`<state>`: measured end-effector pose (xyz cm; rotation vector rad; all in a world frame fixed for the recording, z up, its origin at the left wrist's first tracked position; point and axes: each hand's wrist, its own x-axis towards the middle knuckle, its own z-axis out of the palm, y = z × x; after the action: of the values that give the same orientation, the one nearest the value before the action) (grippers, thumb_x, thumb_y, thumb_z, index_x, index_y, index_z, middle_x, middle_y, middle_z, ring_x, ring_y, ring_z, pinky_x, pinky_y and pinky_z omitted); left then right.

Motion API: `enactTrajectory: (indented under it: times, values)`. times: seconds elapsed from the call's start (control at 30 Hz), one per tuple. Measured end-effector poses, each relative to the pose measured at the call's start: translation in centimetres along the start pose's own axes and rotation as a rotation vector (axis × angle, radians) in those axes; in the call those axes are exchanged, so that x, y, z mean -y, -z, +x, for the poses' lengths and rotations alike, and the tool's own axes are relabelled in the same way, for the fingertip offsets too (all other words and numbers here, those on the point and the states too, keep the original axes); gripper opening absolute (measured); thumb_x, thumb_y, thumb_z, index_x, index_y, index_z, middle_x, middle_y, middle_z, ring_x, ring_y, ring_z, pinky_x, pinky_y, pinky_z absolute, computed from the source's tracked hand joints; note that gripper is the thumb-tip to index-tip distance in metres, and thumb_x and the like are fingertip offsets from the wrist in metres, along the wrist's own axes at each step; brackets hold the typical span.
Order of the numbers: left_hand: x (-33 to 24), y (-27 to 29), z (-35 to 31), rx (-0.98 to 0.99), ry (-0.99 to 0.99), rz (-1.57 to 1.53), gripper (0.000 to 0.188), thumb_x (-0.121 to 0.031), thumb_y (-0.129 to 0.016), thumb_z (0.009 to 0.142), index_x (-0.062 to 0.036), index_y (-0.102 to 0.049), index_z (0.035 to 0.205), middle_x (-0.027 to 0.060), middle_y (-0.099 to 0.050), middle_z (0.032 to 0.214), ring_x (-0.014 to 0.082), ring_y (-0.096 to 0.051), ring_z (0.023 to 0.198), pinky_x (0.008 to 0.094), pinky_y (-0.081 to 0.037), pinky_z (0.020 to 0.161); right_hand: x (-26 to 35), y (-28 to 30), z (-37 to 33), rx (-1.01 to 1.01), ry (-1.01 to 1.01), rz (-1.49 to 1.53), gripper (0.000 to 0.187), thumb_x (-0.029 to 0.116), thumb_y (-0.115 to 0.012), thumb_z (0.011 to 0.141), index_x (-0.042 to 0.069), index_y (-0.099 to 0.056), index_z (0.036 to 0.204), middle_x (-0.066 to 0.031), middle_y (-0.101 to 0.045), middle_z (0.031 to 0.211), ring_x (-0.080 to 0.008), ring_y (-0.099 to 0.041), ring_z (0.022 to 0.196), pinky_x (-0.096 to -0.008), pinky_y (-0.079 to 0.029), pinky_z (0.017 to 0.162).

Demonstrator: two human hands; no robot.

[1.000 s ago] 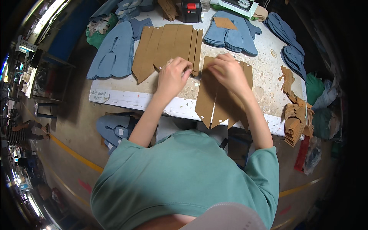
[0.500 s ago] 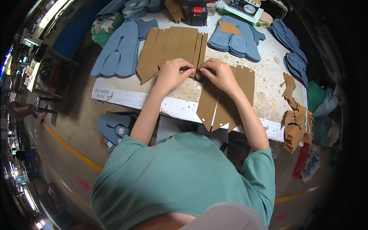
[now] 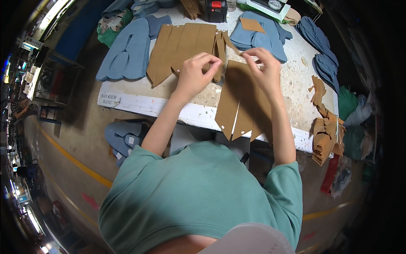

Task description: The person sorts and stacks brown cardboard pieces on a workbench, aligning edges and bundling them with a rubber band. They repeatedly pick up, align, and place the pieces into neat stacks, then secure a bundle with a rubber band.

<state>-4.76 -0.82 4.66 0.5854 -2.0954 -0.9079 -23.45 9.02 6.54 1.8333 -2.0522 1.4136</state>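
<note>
Between thumb and fingers, my right hand (image 3: 265, 73) pinches the near end of a narrow brown strip (image 3: 231, 44), raised at a slant off the table. My left hand (image 3: 195, 75) is closed in a pinch beside other narrow brown strips (image 3: 220, 45); whether anything is between its fingertips is hidden. Wide brown pieces (image 3: 192, 40) with pointed near ends lie side by side beyond my left hand. More pointed brown pieces (image 3: 230, 95) lie below my right hand, their tips reaching over the table's front edge, partly in shadow.
Blue cut-out stacks lie at left (image 3: 124, 57) and back right (image 3: 258, 36), the latter topped by a brown card (image 3: 252, 25). More blue pieces (image 3: 323, 51) and tied brown bundles (image 3: 327, 137) line the right edge. A black-and-red device (image 3: 216, 10) stands behind.
My right hand has moved right and away from me, lifting one end of a narrow strip. My left hand has shifted slightly away from me, its fingers still pinched.
</note>
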Motion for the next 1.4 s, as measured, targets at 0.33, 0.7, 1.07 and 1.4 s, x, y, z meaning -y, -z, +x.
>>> enactTrajectory:
  times: [0.33, 0.7, 1.07, 1.4]
  values:
    - [-4.3, 0.9, -5.6, 0.524, -0.026, -0.075, 0.007, -0.007, -0.066, 0.081, -0.0019, -0.067, 0.086, 0.0091, -0.067, 0.083, 0.0242, -0.065, 0.075, 0.0329, -0.050, 0.067, 5.0, 5.6, -9.5, 0.363, -0.228, 0.237, 0.005, 0.001, -0.067, 0.081, -0.002, -0.068, 0.085, -0.0101, -0.067, 0.087, -0.0172, -0.064, 0.079, -0.0275, -0.050, 0.070]
    - [-2.7, 2.6, -3.1, 0.591, -0.054, 0.084, 0.020, -0.018, -0.066, 0.083, -0.0035, -0.067, 0.096, 0.0110, -0.069, 0.091, 0.0246, -0.067, 0.084, 0.0323, -0.052, 0.076, 3.3, 6.0, -9.3, 0.431, -0.234, 0.201, 0.011, 0.008, -0.067, 0.084, 0.000, -0.070, 0.091, -0.0087, -0.067, 0.081, -0.0178, -0.063, 0.076, -0.0295, -0.048, 0.069]
    - [1.1, -1.4, 6.6, 0.690, -0.140, 0.507, 0.019, -0.024, -0.070, 0.078, -0.0069, -0.064, 0.084, 0.0093, -0.062, 0.083, 0.0270, -0.060, 0.086, 0.0385, -0.048, 0.079, -2.6, 2.4, 0.8, 0.470, -0.189, -0.038, 0.015, 0.015, -0.068, 0.084, 0.005, -0.071, 0.094, -0.0085, -0.070, 0.082, -0.0187, -0.066, 0.076, -0.0320, -0.052, 0.071]
    - [2.8, -3.1, 4.9, 0.701, -0.179, 0.389, 0.017, -0.016, -0.075, 0.072, -0.0078, -0.064, 0.083, 0.0054, -0.062, 0.080, 0.0213, -0.057, 0.081, 0.0325, -0.048, 0.076, -4.7, -1.5, -2.0, 0.554, -0.355, -0.014, 0.022, 0.017, -0.076, 0.076, 0.003, -0.065, 0.089, -0.0068, -0.064, 0.078, -0.0144, -0.062, 0.073, -0.0296, -0.050, 0.067]
